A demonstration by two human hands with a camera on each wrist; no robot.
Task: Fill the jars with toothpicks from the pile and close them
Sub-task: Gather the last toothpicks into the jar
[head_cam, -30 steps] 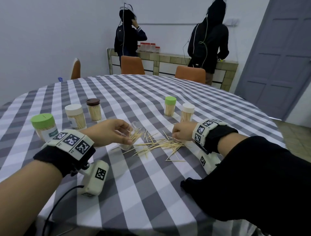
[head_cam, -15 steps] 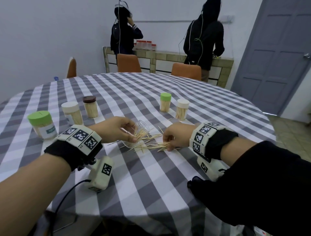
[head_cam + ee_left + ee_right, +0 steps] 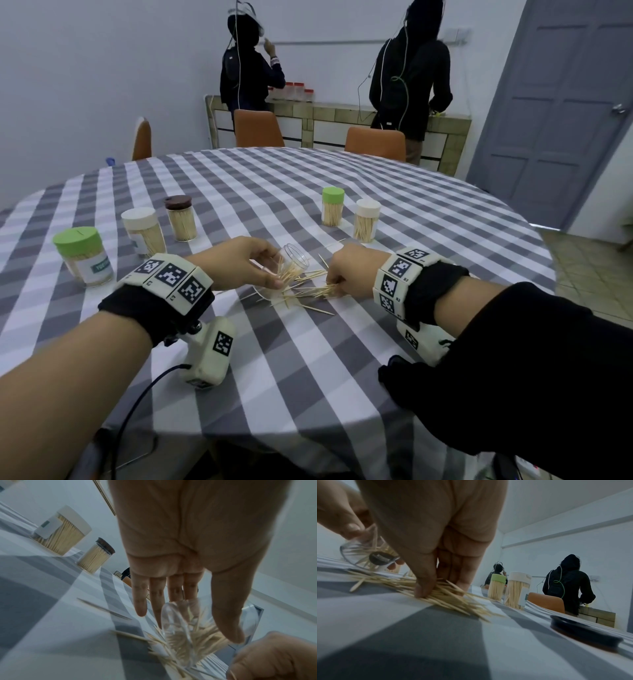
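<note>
Clear open jar (image 3: 291, 265) held tilted by the left hand (image 3: 239, 263), thumb and fingers wrapped round its wall, mouth tipped down toward the pile of toothpicks (image 3: 308, 291) on the table (image 3: 308, 359). Transparent plastic, lidless, a loose fan of pale wooden toothpicks inside and spilling at the lip; in the left wrist view, same jar (image 3: 180, 628) seen through its wall, sticks crossed at all angles, thumb (image 3: 228, 615) pressed on the side.

Just right of the jar, right hand (image 3: 352, 274) bent down onto the pile, thumb and fingertips pinching a bundle of toothpicks against the cloth; right wrist view shows the thumb (image 3: 423, 582) bearing on the bundle (image 3: 440, 596), sticks thin, pointed, splayed outward.

Right of the jar and nearer the right wrist, a dark lid (image 3: 583, 635) lying flat on the checked cloth, apart from the pile.

Behind the jar to its left, three closed, filled jars: green-lidded (image 3: 82, 255), white-lidded (image 3: 144, 231), brown-lidded (image 3: 181, 217). Behind the jar to its right, two more closed and filled: green-lidded (image 3: 332, 210) and white-lidded (image 3: 366, 221), standing just beside each other.
</note>
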